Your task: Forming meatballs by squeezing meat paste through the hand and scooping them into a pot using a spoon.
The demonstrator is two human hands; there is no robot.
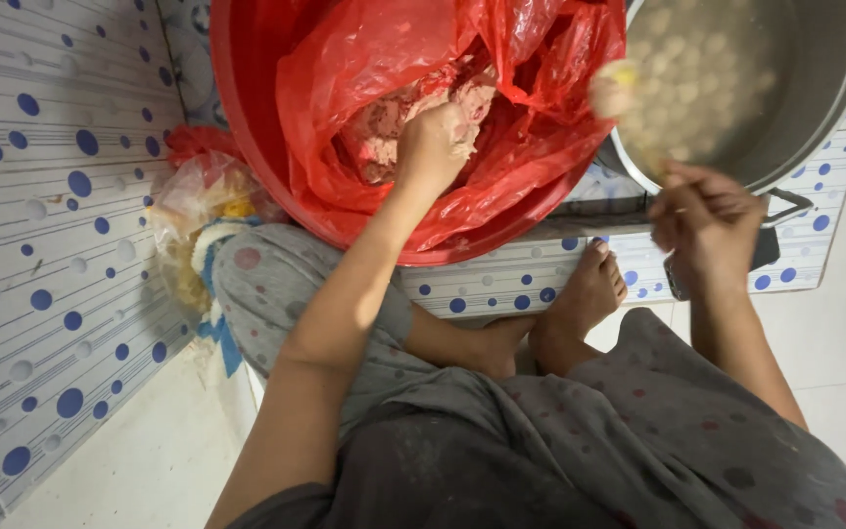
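The pink paste [413,118] lies in a red plastic bag [531,108] that lines the red tub [247,147], and my left hand [430,147] is sunk into it, fingers curled tight around a lump of the stuff. The tub is my landmark. Just to the right of it stands a big steel pot [815,88] of cloudy water with pale round balls [697,69] floating in it. My right hand [702,220] hovers at the pot's near rim, fingers closed narrow on a thin handle; the spoon [614,90] at its far end is blurred, a pale lump on it, between tub and pot. Left of the tub, against the dotted tile wall [41,245], sits a crumpled clear bag [203,211] with yellow and white things inside. On the near side of the tub my bare foot [589,294] rests on the dotted tile step [501,284], my grey spotted garment [580,431] spread below it.
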